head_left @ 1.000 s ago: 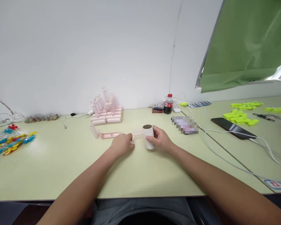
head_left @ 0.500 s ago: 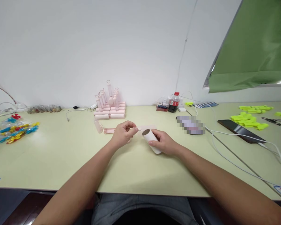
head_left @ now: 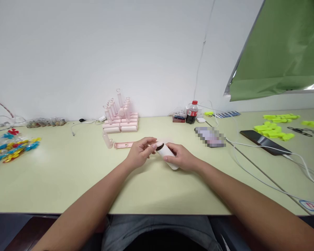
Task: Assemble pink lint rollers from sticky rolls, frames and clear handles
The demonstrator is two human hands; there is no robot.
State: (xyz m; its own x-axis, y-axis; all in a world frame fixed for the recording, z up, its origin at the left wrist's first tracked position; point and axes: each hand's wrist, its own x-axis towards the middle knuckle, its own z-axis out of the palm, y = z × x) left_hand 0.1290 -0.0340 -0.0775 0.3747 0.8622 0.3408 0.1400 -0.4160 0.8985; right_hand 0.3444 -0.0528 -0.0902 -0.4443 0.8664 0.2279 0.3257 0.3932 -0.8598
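My right hand (head_left: pixel 181 157) wraps round a white paper roll (head_left: pixel 169 153) with a dark hollow core, tilted with its open end up and to the left. At that open end, the thumb and fingers of my left hand (head_left: pixel 141 151) pinch a small pale pink piece (head_left: pixel 159 143) against the rim. Its exact kind is too small to tell. Left of my hands lies an open, long pink case part (head_left: pixel 122 145). Beside it a clear pink tube-like handle (head_left: pixel 107 140) stands slightly tilted.
Stacked pink cases (head_left: pixel 129 128) with upright pink handles (head_left: pixel 119 98) stand by the wall. Colourful plastic pieces (head_left: pixel 15 148) lie left. Rightward are a cola bottle (head_left: pixel 192 113), a blurred-out phone (head_left: pixel 209 136), a black phone (head_left: pixel 264 142), white cables (head_left: pixel 251 143) and yellow-green pieces (head_left: pixel 273 130).
My left hand has brought the small pale piece right to the roll's open end, where it now partly covers the opening. My right hand keeps its hold. The view has shifted slightly.
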